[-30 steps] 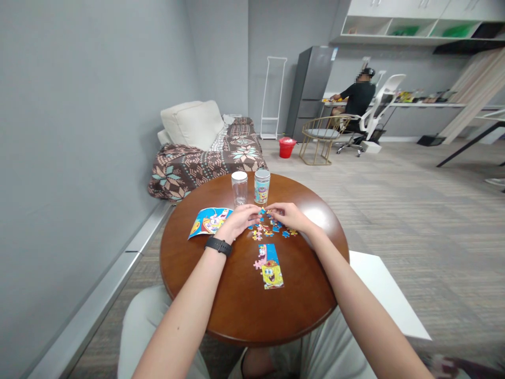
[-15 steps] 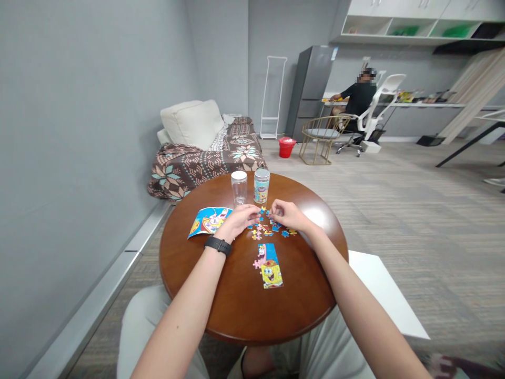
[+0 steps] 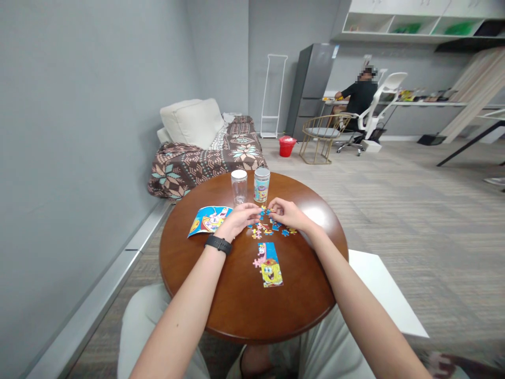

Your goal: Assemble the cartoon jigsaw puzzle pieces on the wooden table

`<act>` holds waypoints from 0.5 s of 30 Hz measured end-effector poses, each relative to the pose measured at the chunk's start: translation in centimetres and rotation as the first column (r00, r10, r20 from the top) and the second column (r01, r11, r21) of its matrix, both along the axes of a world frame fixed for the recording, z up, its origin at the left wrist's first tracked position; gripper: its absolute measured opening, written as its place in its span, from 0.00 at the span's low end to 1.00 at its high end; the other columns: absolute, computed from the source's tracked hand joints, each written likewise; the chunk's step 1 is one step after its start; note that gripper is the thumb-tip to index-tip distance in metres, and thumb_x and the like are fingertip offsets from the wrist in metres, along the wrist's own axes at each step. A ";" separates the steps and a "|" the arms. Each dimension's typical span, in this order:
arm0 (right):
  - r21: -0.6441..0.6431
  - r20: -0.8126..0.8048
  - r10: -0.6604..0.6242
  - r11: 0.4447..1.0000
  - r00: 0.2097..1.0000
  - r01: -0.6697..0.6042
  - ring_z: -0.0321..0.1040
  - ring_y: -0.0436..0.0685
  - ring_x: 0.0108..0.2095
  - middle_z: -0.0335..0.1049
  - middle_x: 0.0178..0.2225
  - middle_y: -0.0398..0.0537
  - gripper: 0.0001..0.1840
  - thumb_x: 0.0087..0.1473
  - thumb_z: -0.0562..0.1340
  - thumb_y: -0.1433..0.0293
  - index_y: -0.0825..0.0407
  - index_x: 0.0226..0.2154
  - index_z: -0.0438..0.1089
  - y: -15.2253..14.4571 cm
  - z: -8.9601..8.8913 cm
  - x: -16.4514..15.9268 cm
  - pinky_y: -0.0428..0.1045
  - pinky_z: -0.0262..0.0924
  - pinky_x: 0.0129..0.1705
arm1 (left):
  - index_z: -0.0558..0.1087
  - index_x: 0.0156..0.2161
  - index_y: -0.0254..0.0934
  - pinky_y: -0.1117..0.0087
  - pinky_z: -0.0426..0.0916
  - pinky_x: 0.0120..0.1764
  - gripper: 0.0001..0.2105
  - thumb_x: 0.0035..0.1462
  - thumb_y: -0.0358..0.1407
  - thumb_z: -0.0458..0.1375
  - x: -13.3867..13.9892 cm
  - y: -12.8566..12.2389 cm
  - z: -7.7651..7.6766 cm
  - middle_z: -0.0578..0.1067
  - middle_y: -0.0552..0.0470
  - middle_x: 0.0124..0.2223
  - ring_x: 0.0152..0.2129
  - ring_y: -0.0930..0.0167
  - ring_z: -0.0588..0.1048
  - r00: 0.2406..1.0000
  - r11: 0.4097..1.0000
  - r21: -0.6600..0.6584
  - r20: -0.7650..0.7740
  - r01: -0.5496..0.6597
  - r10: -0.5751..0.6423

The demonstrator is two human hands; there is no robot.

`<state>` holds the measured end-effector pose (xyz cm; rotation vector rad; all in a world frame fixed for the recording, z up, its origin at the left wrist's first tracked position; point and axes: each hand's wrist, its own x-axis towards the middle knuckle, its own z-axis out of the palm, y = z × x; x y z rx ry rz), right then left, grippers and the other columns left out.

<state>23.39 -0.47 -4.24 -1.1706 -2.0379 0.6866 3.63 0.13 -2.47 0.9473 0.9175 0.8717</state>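
Note:
Over a heap of loose jigsaw pieces (image 3: 275,227), my two hands are close together with fingertips nearly meeting. My left hand (image 3: 241,218), with a black watch at the wrist, pinches a blue and yellow puzzle piece (image 3: 262,212). Between the bent thumb and fingers of my right hand (image 3: 286,213) is another small puzzle piece (image 3: 270,211), partly hidden. Nearer to me lies a joined section of puzzle (image 3: 271,268), with a yellow face, a pink figure and blue background. A curled picture sheet (image 3: 207,220) rests left of my left hand.
A clear jar with a white lid (image 3: 239,189) and a printed jar (image 3: 261,187) stand behind my hands on the round wooden table (image 3: 236,305). Beyond are a blanket-covered sofa (image 3: 205,163), a red bin (image 3: 287,147), a gold-framed chair (image 3: 323,134) and a seated person (image 3: 358,97).
My right fingers have shifted very slightly beside the left ones. The joined section and the jars stay in place.

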 end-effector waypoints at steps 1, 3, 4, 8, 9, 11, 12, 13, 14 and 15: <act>0.004 0.002 -0.005 1.000 1.000 0.005 0.60 0.47 0.23 0.65 0.24 0.39 0.09 0.49 0.60 0.68 0.53 0.35 0.66 0.0 0.0 0.0 0.44 0.58 0.29 | 0.70 0.27 0.31 0.74 0.67 0.31 0.07 0.43 0.27 0.66 0.0 0.0 0.0 0.72 0.55 0.24 0.23 0.77 0.71 1.000 1.000 0.007 0.001 0.003 -0.003; 0.011 0.016 -0.019 1.000 1.000 0.019 0.60 0.47 0.24 0.65 0.23 0.39 0.09 0.49 0.59 0.68 0.53 0.34 0.67 -0.1 0.1 0.0 0.44 0.58 0.29 | 0.70 0.27 0.31 0.75 0.67 0.31 0.08 0.42 0.26 0.66 0.0 -0.1 0.1 0.72 0.55 0.24 0.23 0.78 0.71 1.000 1.000 0.018 0.008 0.001 -0.002; 0.014 0.025 -0.024 1.000 0.999 0.024 0.60 0.47 0.24 0.65 0.23 0.40 0.09 0.49 0.59 0.68 0.53 0.34 0.67 -0.1 0.1 0.0 0.44 0.57 0.29 | 0.70 0.27 0.31 0.75 0.67 0.31 0.09 0.41 0.26 0.67 -0.1 -0.2 0.1 0.73 0.55 0.25 0.23 0.78 0.72 1.000 1.000 0.024 0.012 -0.002 0.002; 0.020 0.052 -0.007 1.000 0.999 0.006 0.60 0.48 0.24 0.67 0.24 0.41 0.10 0.48 0.60 0.68 0.54 0.35 0.70 -0.2 0.4 -0.1 0.44 0.58 0.29 | 0.71 0.27 0.30 0.75 0.67 0.32 0.06 0.43 0.25 0.65 0.0 -0.2 0.2 0.73 0.54 0.25 0.23 0.78 0.72 1.000 1.000 0.025 0.028 -0.011 0.011; 0.020 0.053 -0.004 1.000 0.999 0.003 0.61 0.48 0.24 0.67 0.24 0.42 0.11 0.48 0.60 0.68 0.55 0.36 0.71 -0.2 0.4 -0.1 0.45 0.58 0.30 | 0.71 0.27 0.30 0.75 0.67 0.32 0.05 0.45 0.25 0.64 0.0 -0.1 0.2 0.73 0.54 0.24 0.23 0.77 0.73 0.999 1.000 0.015 0.034 -0.018 0.017; 0.013 0.048 -0.006 1.000 0.999 0.005 0.61 0.48 0.25 0.68 0.24 0.43 0.12 0.48 0.60 0.68 0.56 0.37 0.72 -0.2 0.3 -0.1 0.45 0.59 0.30 | 0.71 0.27 0.31 0.74 0.68 0.31 0.03 0.48 0.24 0.61 0.0 0.0 0.2 0.73 0.53 0.24 0.22 0.77 0.73 0.998 0.999 -0.008 0.044 -0.038 0.038; 0.008 0.043 -0.007 1.000 0.999 0.006 0.62 0.48 0.25 0.68 0.24 0.43 0.13 0.49 0.59 0.69 0.56 0.38 0.72 -0.2 0.3 -0.1 0.45 0.59 0.30 | 0.71 0.27 0.31 0.74 0.68 0.31 0.03 0.49 0.24 0.60 0.1 0.1 0.2 0.73 0.53 0.23 0.21 0.76 0.73 0.998 0.999 -0.016 0.045 -0.046 0.047; 0.003 0.039 -0.004 1.000 0.999 0.004 0.62 0.48 0.25 0.68 0.24 0.44 0.14 0.49 0.59 0.69 0.56 0.38 0.72 -0.2 0.2 -0.1 0.45 0.59 0.30 | 0.71 0.27 0.30 0.74 0.68 0.31 0.03 0.50 0.24 0.59 0.1 0.2 0.1 0.73 0.52 0.23 0.21 0.76 0.74 0.998 0.999 -0.021 0.043 -0.050 0.050; -0.003 0.035 0.003 1.000 0.999 -0.003 0.62 0.48 0.25 0.69 0.25 0.44 0.15 0.49 0.59 0.69 0.57 0.39 0.73 -0.2 0.2 -0.1 0.45 0.60 0.30 | 0.71 0.27 0.30 0.74 0.69 0.31 0.03 0.50 0.23 0.59 0.1 0.2 0.1 0.74 0.52 0.23 0.21 0.76 0.74 0.998 0.999 -0.021 0.042 -0.046 0.047; -0.008 0.032 0.013 1.000 0.999 -0.013 0.63 0.49 0.25 0.69 0.25 0.45 0.15 0.49 0.58 0.69 0.57 0.39 0.73 -0.2 0.2 -0.1 0.45 0.60 0.30 | 0.71 0.27 0.30 0.74 0.69 0.31 0.03 0.50 0.23 0.58 0.1 0.3 0.0 0.74 0.51 0.24 0.21 0.75 0.74 0.998 0.999 -0.021 0.041 -0.039 0.040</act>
